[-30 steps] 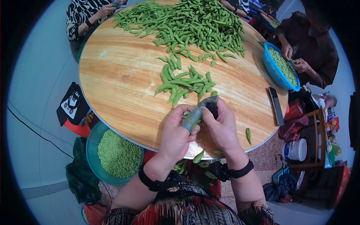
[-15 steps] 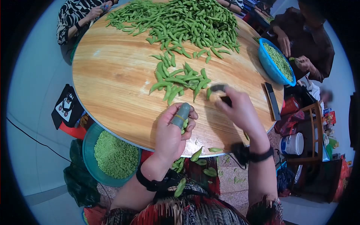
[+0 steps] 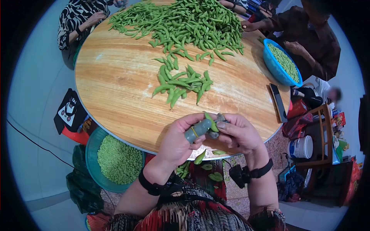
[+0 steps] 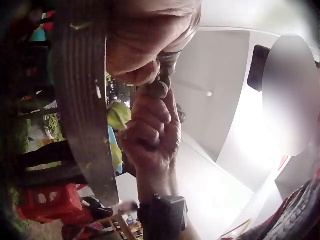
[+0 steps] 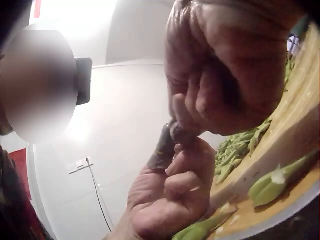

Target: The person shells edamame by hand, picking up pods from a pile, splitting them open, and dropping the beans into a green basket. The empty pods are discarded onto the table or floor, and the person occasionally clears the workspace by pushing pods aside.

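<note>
Over the near edge of the round wooden table [image 3: 115,77], both hands meet around one green soybean pod [image 3: 210,120]. My left hand [image 3: 174,143] holds the pod, its thumb wearing a grey-green cover [image 3: 198,130] with a yellow band. On the pod's other side, my right hand [image 3: 243,133] pinches it, dark coverings on some fingertips. From the right wrist view, the left hand [image 5: 172,192] is below with curled fingers, the right hand [image 5: 225,65] above it. A small group of whole pods [image 3: 181,85] lies beyond the hands.
A large heap of pods [image 3: 192,27] covers the table's far side. Shelled beans fill a teal basket [image 3: 91,163] at lower left and a blue basin [image 3: 269,61] at right. A black phone [image 3: 278,102] lies near the right edge. Loose pods [image 3: 200,157] lie at the near edge.
My right hand left the left hand, reached out beside the small pod group, and came back with a pod to the left hand. The person at right now reaches toward the heap.
</note>
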Tool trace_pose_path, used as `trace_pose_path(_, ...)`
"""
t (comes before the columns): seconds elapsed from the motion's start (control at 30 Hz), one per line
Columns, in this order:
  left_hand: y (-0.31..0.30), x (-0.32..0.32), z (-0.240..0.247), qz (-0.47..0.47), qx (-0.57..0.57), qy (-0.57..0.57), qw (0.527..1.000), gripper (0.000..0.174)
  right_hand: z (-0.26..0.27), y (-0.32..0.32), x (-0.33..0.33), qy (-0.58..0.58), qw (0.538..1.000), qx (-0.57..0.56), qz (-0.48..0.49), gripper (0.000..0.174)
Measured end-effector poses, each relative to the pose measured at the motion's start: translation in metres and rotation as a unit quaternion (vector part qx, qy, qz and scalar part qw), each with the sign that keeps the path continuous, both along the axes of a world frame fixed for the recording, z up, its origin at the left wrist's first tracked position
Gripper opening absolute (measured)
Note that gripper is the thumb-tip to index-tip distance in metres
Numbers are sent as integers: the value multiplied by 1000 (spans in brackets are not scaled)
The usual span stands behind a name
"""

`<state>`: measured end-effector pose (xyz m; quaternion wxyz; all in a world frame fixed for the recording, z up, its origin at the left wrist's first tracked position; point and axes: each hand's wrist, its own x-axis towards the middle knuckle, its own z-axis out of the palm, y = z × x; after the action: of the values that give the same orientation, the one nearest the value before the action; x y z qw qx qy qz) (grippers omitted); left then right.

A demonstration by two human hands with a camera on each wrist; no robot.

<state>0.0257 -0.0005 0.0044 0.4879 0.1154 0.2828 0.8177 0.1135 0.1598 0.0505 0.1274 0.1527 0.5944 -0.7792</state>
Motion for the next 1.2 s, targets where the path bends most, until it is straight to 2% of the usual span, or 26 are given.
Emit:
trace_pose_path(0.03,0,0,-3,10,36,-3,999,21,1,-5,3,1,1000,-1,0,19)
trace_pose_path(0.1,-2,0,-6,50,29,-4,998,17,7,-19,6,29,993,106,-32,23)
trace_pose_path(0.17,-3,1,-6,90,24,-6,996,13,3,-22,11,53,991,118,-21,24)
trace_pose_path(0.23,-5,5,-3,137,-28,27,990,13,7,-27,13,64,997,53,4,24)
trace_pose_path(0.27,-5,7,0,137,-29,27,990,13,9,-30,12,49,997,54,-3,23)
trace_pose_path(0.33,-4,10,7,161,-105,68,979,14,7,-30,11,47,997,53,-8,22)
trace_pose_path(0.4,-2,12,6,168,-113,105,974,13,1,-30,10,45,998,52,-13,21)
trace_pose_path(0.43,-1,12,6,175,-120,140,967,12,-3,-31,9,43,999,13,-26,20)
trace_pose_path(0.5,-4,8,1,132,-81,100,983,11,-4,-31,10,41,998,-27,-40,18)
trace_pose_path(0.53,-6,5,-1,91,-41,61,993,11,-3,-32,10,5,994,-94,-56,18)
trace_pose_path(0.57,-7,3,-4,90,-42,61,993,11,-2,-32,10,-31,984,-160,-72,18)
trace_pose_path(0.63,-9,0,-8,35,17,41,998,11,-4,-33,10,-32,982,-168,-80,18)
trace_pose_path(0.67,-8,3,-6,33,16,40,999,11,-6,-34,10,-34,980,-175,-87,18)
trace_pose_path(0.7,-7,8,0,74,-56,73,993,11,-9,-35,10,-34,980,-176,-89,18)
trace_pose_path(0.73,-5,11,3,115,-127,107,979,11,-14,-35,8,7,993,-74,-96,17)
trace_pose_path(0.77,-1,13,2,114,-127,107,980,11,-17,-36,6,48,993,28,-101,17)
trace_pose_path(0.83,4,16,-3,206,-202,290,913,12,-14,-37,2,28,993,38,-105,17)
trace_pose_path(0.9,4,16,-2,207,-191,258,924,14,-12,-35,-2,8,993,47,-110,17)
trace_pose_path(0.97,0,13,-1,210,-179,223,935,16,-12,-29,-7,-24,990,-87,-105,22)
trace_pose_path(1.0,-4,9,-1,182,-147,151,961,17,-12,-25,-12,-25,990,-87,-106,22)
trace_pose_path(1.03,-7,6,0,154,-113,77,978,19,-12,-18,-19,-11,998,30,-63,24)
trace_pose_path(1.07,-8,4,1,154,-114,77,978,19,-10,-11,-28,3,989,146,-19,26)
trace_pose_path(1.1,-9,3,3,136,-112,71,982,22,-7,-1,-40,49,933,353,-50,26)
trace_pose_path(1.13,-10,3,4,116,-110,65,985,26,-10,12,-55,115,850,509,-69,20)
trace_pose_path(1.17,-10,3,4,115,-110,65,985,26,-10,22,-69,114,850,510,-71,20)
trace_pose_path(1.2,-9,3,3,107,-150,170,968,25,-8,31,-81,112,783,608,-67,19)
